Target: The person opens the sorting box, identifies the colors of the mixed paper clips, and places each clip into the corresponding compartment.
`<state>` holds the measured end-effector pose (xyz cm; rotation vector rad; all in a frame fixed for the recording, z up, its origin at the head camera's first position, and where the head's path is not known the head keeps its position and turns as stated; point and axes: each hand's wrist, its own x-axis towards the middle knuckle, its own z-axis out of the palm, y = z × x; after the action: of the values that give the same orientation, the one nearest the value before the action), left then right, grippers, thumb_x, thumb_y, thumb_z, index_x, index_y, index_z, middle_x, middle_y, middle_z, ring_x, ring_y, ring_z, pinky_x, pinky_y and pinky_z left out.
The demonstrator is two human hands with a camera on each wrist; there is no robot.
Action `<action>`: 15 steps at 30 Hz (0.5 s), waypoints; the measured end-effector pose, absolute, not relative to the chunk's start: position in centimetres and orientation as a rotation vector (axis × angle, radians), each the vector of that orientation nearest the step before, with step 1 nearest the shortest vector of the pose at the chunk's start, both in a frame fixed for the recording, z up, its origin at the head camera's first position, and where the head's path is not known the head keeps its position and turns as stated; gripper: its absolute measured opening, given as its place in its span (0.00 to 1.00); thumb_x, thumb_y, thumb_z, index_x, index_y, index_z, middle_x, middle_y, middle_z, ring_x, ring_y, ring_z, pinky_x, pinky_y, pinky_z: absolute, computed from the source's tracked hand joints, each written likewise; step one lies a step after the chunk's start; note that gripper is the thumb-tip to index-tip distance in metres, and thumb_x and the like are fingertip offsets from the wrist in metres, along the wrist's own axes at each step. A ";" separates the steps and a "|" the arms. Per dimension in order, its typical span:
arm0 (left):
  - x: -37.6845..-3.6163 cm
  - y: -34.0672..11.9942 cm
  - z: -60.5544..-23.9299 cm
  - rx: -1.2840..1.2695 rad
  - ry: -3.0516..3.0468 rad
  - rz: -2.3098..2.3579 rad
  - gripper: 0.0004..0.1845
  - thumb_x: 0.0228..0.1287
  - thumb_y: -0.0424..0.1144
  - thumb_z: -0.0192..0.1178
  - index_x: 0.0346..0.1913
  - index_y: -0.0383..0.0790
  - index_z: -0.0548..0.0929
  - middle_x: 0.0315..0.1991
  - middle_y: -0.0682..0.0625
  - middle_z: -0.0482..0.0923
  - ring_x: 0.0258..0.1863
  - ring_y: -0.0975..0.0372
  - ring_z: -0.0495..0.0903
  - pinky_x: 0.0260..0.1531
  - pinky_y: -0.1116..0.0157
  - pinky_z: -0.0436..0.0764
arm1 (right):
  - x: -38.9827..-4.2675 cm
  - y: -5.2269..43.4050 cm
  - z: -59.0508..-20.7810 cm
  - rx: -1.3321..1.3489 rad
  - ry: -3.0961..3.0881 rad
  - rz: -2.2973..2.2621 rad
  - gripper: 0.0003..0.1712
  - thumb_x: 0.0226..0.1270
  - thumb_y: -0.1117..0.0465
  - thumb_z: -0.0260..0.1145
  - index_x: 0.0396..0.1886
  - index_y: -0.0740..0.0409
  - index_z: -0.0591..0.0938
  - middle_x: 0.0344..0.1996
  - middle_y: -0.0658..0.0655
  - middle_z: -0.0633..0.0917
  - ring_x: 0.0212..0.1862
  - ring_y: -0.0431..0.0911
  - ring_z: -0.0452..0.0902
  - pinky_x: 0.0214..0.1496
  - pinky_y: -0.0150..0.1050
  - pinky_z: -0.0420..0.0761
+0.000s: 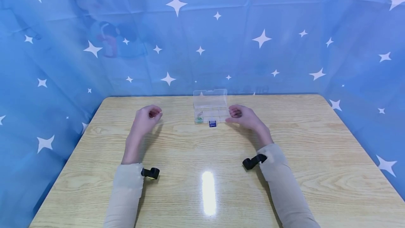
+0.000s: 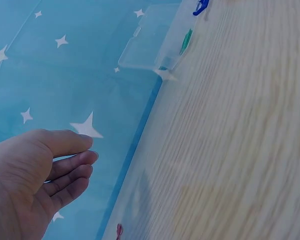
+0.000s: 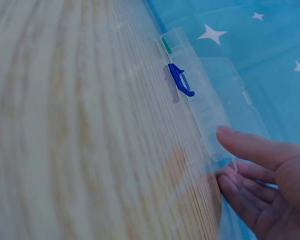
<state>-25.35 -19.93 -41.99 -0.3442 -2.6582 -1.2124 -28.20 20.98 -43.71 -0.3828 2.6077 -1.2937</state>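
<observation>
Your left hand (image 1: pixel 146 118) is raised above the worktop (image 1: pixel 177 150), to the left of the clear box (image 1: pixel 219 119) and well apart from it. Its fingers are loosely curled, the thumb tip close to the index fingertip, and nothing shows between them. Your right hand (image 1: pixel 246 116) is clamped on the right end of the box, thumb at the near corner and fingers curled round the side.

The box sits on the far part of the worktop, divided into compartments, its clear lid (image 1: pixel 210 98) raised at the back. A blue piece (image 1: pixel 212 124) is at the middle of the near wall. A green item (image 1: pixel 198 119) lies in the near-left compartment. In the left wrist view, a small reddish item (image 2: pixel 119 231) is on the worktop near its far edge, too blurred to identify. Behind the worktop hangs a blue curtain (image 1: pixel 190 27) with white stars.
</observation>
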 end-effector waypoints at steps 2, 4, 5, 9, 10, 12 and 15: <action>-25.2 -20.4 -42.0 -0.340 -2.663 -1.213 0.10 0.70 0.32 0.61 0.48 0.27 0.84 0.40 0.39 0.84 0.40 0.50 0.81 0.43 0.55 0.79 | -28.2 21.0 -43.8 -0.383 2.610 -1.290 0.39 0.65 0.53 0.75 0.69 0.65 0.71 0.55 0.63 0.80 0.58 0.55 0.76 0.64 0.50 0.75; -25.1 -20.8 -42.1 -0.335 -2.667 -1.208 0.10 0.71 0.32 0.61 0.48 0.27 0.84 0.40 0.39 0.84 0.40 0.50 0.81 0.44 0.55 0.79 | -28.2 21.0 -43.8 -0.379 2.612 -1.286 0.39 0.65 0.53 0.75 0.69 0.65 0.71 0.55 0.63 0.80 0.58 0.55 0.76 0.63 0.50 0.75; -25.0 -21.0 -42.1 -0.336 -2.667 -1.204 0.10 0.71 0.32 0.61 0.48 0.27 0.84 0.40 0.39 0.84 0.40 0.50 0.81 0.44 0.55 0.79 | -28.2 21.0 -43.8 -0.378 2.612 -1.286 0.39 0.65 0.53 0.75 0.69 0.65 0.71 0.55 0.63 0.80 0.58 0.55 0.76 0.63 0.50 0.75; -24.8 -21.8 -42.2 -0.329 -2.674 -1.191 0.10 0.71 0.32 0.61 0.48 0.27 0.84 0.39 0.39 0.84 0.39 0.50 0.81 0.43 0.55 0.79 | -28.1 21.0 -43.7 -0.371 2.609 -1.290 0.38 0.65 0.53 0.75 0.69 0.64 0.72 0.55 0.62 0.80 0.57 0.55 0.76 0.63 0.50 0.75; -24.8 -22.0 -42.2 -0.327 -2.678 -1.189 0.10 0.71 0.32 0.61 0.49 0.27 0.84 0.39 0.39 0.84 0.39 0.50 0.81 0.43 0.55 0.79 | -28.1 21.0 -43.7 -0.371 2.609 -1.291 0.38 0.65 0.53 0.75 0.69 0.65 0.72 0.55 0.62 0.80 0.57 0.55 0.76 0.63 0.49 0.75; -24.6 -22.4 -42.2 -0.313 -2.688 -1.181 0.11 0.71 0.32 0.61 0.49 0.27 0.84 0.40 0.38 0.84 0.39 0.50 0.81 0.43 0.54 0.79 | -28.1 20.9 -43.7 -0.370 2.609 -1.291 0.38 0.65 0.54 0.74 0.69 0.65 0.71 0.55 0.62 0.80 0.57 0.55 0.76 0.63 0.49 0.75; -24.3 -23.0 -42.3 -0.301 -2.705 -1.158 0.11 0.72 0.32 0.60 0.50 0.27 0.83 0.41 0.38 0.83 0.40 0.50 0.80 0.44 0.54 0.78 | -28.1 20.9 -43.7 -0.368 2.607 -1.291 0.37 0.66 0.54 0.74 0.69 0.65 0.72 0.55 0.62 0.80 0.57 0.55 0.76 0.63 0.49 0.75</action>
<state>-24.31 -23.01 -42.32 -0.3005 -2.7053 -1.1584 -28.13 20.89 -43.71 -0.3681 2.6075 -1.2907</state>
